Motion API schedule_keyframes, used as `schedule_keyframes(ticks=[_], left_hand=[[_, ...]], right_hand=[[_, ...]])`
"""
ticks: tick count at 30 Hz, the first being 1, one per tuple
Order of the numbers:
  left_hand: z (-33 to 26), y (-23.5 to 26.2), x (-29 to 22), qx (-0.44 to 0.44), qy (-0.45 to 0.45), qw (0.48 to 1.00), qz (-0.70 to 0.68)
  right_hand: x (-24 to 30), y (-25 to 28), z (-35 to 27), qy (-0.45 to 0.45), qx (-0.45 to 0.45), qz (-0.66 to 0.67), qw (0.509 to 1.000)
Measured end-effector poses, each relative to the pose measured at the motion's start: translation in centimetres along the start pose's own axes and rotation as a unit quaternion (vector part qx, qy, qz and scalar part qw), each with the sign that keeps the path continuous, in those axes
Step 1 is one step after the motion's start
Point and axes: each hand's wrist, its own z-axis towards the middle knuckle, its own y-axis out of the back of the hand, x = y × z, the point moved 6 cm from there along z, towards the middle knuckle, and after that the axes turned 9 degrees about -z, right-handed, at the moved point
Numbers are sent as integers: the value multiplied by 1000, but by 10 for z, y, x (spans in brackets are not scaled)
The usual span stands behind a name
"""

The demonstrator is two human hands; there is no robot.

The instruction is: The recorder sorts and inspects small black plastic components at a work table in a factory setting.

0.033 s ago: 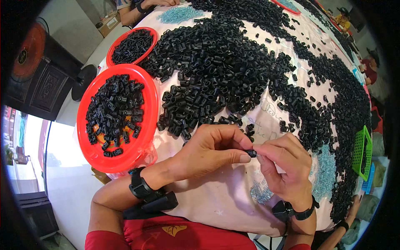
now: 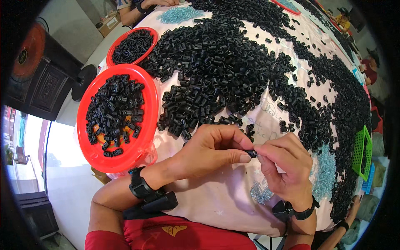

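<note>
Left hand (image 2: 212, 148) and right hand (image 2: 287, 166), fingers pinched shut on one small black piece (image 2: 251, 153). Some pieces in red bowl (image 2: 146, 137); huge pile (image 2: 233, 71) left on surface (image 2: 216, 200).

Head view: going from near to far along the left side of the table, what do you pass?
Left hand → big red bowl of black parts → smaller red bowl → another person's arm.

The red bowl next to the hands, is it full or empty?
Partly full. The red bowl holds a heap of small black plastic pieces, but bare orange floor shows through near its front, and the pile stays below the rim.
</note>
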Motion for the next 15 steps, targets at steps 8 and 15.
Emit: schedule_keyframes(ticks=[8, 15], left_hand=[[0, 0, 7, 32, 53, 996, -64], [3, 2, 10, 31, 44, 996, -70]], right_hand=[[1, 3, -1, 51, -17, -19, 998], [6, 3, 1, 68, -3, -41, 997]])
